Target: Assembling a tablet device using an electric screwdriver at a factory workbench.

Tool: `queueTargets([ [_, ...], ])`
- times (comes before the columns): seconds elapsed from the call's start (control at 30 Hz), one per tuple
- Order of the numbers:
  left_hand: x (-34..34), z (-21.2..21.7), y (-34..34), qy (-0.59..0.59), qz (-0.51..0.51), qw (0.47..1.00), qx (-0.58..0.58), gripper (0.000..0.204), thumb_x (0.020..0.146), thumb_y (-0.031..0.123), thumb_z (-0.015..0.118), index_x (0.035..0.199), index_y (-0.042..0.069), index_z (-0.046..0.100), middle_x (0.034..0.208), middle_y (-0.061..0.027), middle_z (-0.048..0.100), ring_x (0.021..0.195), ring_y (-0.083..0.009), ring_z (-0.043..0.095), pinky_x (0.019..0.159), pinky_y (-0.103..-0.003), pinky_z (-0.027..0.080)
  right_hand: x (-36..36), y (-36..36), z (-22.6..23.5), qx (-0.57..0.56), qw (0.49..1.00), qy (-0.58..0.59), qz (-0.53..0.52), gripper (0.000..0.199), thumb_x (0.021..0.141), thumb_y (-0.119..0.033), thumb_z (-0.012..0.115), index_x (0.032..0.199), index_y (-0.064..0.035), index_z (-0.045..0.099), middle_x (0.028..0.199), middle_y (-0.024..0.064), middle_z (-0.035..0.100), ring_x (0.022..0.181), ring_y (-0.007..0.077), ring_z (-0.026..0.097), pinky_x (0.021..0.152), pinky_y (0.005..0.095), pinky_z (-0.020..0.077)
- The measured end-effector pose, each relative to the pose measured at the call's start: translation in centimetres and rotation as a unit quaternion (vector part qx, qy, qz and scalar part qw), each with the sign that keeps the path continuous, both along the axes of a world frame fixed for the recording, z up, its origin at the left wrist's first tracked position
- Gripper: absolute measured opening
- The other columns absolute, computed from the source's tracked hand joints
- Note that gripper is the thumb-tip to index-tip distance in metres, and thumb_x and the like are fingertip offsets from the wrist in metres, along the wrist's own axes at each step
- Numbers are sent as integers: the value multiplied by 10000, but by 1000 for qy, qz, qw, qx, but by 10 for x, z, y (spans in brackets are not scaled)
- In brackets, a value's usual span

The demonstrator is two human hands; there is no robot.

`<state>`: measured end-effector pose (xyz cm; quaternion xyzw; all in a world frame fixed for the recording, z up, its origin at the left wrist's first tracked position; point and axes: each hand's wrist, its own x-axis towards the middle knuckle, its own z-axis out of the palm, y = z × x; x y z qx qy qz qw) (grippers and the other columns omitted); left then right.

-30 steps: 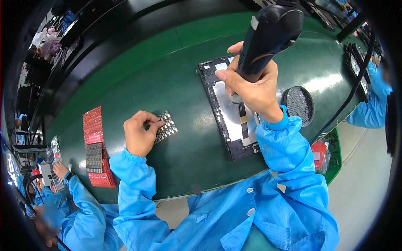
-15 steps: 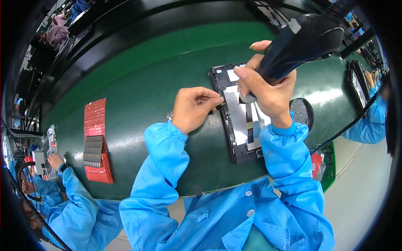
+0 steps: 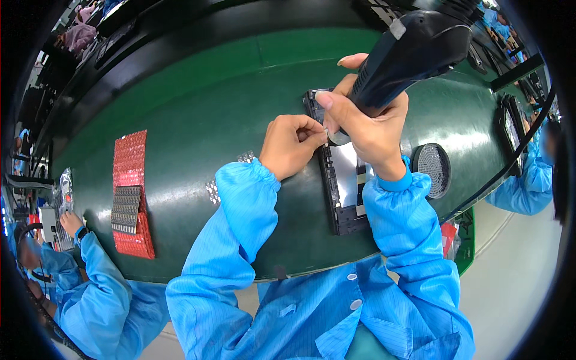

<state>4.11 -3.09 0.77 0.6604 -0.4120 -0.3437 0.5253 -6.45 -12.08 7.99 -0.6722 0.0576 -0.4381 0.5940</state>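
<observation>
My right hand is wrapped round a black powered screwdriver, its grip leaning up to the right. Its working end points at the left edge of a flat black device housing with silver panels, lying on the green bench. At that same edge, the thumb and fingers of my left hand are pinched together. What they hold is too small to make out. The driver's tip is mostly hidden between my hands. Small silver metal parts lie beside my left sleeve.
A round black dish of small pieces stands right of the housing. Red bubble wrap lies at left, with a dark sheet of small parts on it. A co-worker's hand is far left. A black cable crosses at right.
My right hand and the screwdriver have moved left, to the housing's left edge. My left hand has shifted slightly right and up, nearer the driver's tip. More silver parts show by my sleeve.
</observation>
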Motion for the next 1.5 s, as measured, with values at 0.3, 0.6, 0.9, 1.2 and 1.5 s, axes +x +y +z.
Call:
queueTargets([
  [0.3, 2, -1, -3, 78, -10, 997, 24, 106, 783, 58, 672, 842, -29, 661, 660, -55, 632, 551, -89, 571, 460, -254, 474, 4, -2, -6, -10, 1000, -9, 3, 406, 773, 81, 673, 1125, 56, 471, 622, 57, 578, 490, 113, 542, 471, 241, 430],
  [0.6, -3, 0, -4, 114, 38, 992, 39, 91, 756, 18, 679, 821, -42, 657, 700, -74, 647, 578, -105, 600, 451, -248, 515, 7, -4, -11, -19, 1000, -1, -2, 408, 775, 91, 660, 1135, 52, 472, 621, 65, 579, 490, 122, 545, 473, 251, 437],
  [0.9, -2, 6, -3, 148, 30, 986, 71, 62, 781, 23, 658, 822, -24, 654, 713, -68, 647, 624, -121, 629, 486, -255, 532, 9, -2, -14, 20, 999, -13, -22, 350, 728, 11, 750, 1031, 29, 575, 629, -2, 599, 547, 45, 548, 511, 202, 436],
  [1.2, 1, 5, -2, 157, 21, 985, 70, 64, 793, 30, 651, 825, -25, 644, 713, -65, 641, 617, -121, 627, 488, -257, 532, 10, 2, -14, -77, 997, 14, 7, 402, 763, 84, 682, 1106, 42, 474, 631, 48, 574, 500, 90, 530, 478, 226, 418],
  [1.5, -3, 8, -5, 136, 14, 989, 60, 106, 801, 79, 682, 801, -17, 636, 705, -60, 632, 612, -119, 623, 483, -252, 524, 8, 5, -14, -52, 999, -2, -11, 404, 752, 78, 695, 1096, 46, 486, 642, 31, 575, 530, 70, 536, 506, 212, 425],
])
